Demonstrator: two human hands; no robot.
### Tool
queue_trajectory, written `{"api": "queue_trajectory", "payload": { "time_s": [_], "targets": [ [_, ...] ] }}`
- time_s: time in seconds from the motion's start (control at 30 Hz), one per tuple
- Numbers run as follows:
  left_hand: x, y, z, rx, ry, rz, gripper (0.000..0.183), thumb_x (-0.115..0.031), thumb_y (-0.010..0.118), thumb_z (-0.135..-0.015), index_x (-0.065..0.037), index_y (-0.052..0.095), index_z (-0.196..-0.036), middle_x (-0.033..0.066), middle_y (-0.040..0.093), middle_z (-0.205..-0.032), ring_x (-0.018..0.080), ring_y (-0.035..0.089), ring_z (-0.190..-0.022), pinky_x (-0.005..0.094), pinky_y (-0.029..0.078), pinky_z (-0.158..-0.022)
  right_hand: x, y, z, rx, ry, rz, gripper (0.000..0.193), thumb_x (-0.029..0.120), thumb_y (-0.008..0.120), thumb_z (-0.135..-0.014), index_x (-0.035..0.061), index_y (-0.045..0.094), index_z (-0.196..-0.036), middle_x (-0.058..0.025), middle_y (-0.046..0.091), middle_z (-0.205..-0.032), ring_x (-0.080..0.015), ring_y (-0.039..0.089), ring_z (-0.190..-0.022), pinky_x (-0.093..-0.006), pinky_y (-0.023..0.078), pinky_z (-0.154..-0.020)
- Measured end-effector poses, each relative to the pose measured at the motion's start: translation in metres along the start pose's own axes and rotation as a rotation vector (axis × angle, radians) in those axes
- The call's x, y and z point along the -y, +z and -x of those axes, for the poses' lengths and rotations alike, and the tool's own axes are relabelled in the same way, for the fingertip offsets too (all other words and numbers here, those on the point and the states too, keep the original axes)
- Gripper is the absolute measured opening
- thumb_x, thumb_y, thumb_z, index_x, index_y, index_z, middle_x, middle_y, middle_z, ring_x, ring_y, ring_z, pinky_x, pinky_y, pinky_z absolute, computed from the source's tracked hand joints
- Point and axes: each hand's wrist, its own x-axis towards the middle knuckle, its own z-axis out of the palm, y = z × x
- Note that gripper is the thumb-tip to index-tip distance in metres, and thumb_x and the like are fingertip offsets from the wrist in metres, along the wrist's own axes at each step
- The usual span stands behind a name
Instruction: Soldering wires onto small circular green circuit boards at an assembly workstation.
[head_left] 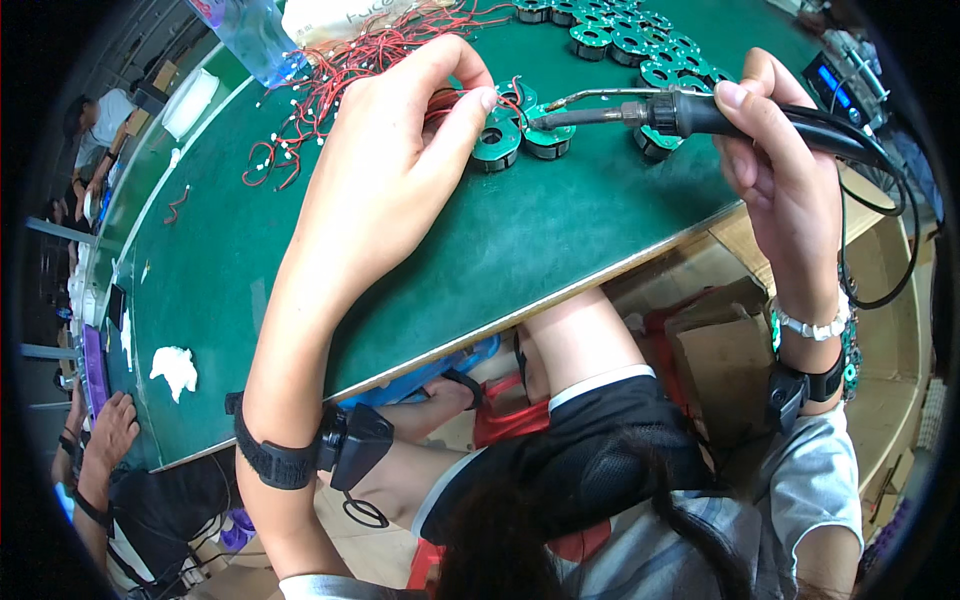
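Note:
My left hand point(405, 115) is pinched closed on thin red wires point(445, 100), whose ends reach a small group of round green circuit boards on dark bases. In my right hand point(785, 150) is a black-handled soldering iron point(690, 113) with a thin curved metal tube along its front. Its tip points left and meets, or sits just over, one green circuit board point(548, 140). Another round board point(495, 147) stands beside that one, close to my left fingertips. Whether the wire end touches the board is too small to tell.
A tangle of red wires point(330, 85) with white connectors lies beyond my left hand. Several more round boards point(630, 45) fill the far side of the green table point(560, 220). A soldering station point(835, 85) stands right. Crumpled white tissue point(175, 370) and a co-worker's hand point(113, 430) are left.

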Motion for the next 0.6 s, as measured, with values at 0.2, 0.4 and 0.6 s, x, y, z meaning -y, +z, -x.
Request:
{"api": "queue_trajectory", "payload": {
  "time_s": [0.2,0.4,0.6],
  "targets": [
    [-0.0008,0.0014,0.0013,-0.041,0.051,-0.003,0.014,-0.011,0.052,-0.088,0.001,0.048,-0.083,-0.0015,0.043,-0.069,0.0039,0.036,-0.063,0.0196,0.032,-0.055,0.0021,0.0013,0.0001,0.038,0.019,-0.012,0.016,0.014,0.053,-0.086,0.0112,0.043,-0.074,0.0061,0.034,-0.048,0.0003,0.024,-0.038,-0.0159,0.017,-0.035],
    [-0.0004,0.0034,0.0015,-0.095,0.110,-0.075,0.016,-0.011,0.053,-0.087,0.003,0.047,-0.081,0.0029,0.047,-0.069,0.0068,0.042,-0.065,0.0220,0.038,-0.059,0.0026,0.0010,0.0005,0.000,0.038,-0.017,0.015,0.013,0.053,-0.086,0.0114,0.043,-0.076,0.0063,0.034,-0.049,0.0007,0.025,-0.039,-0.0155,0.017,-0.035],
    [-0.0022,0.0027,0.0022,-0.101,0.104,-0.087,0.016,-0.011,0.053,-0.086,0.004,0.048,-0.081,0.0042,0.048,-0.068,0.0077,0.044,-0.065,0.0228,0.039,-0.061,0.0021,0.0017,0.0005,0.022,0.027,-0.015,0.014,0.013,0.053,-0.086,0.0114,0.043,-0.076,0.0065,0.034,-0.050,0.0007,0.025,-0.039,-0.0155,0.017,-0.035]
  ]
}}
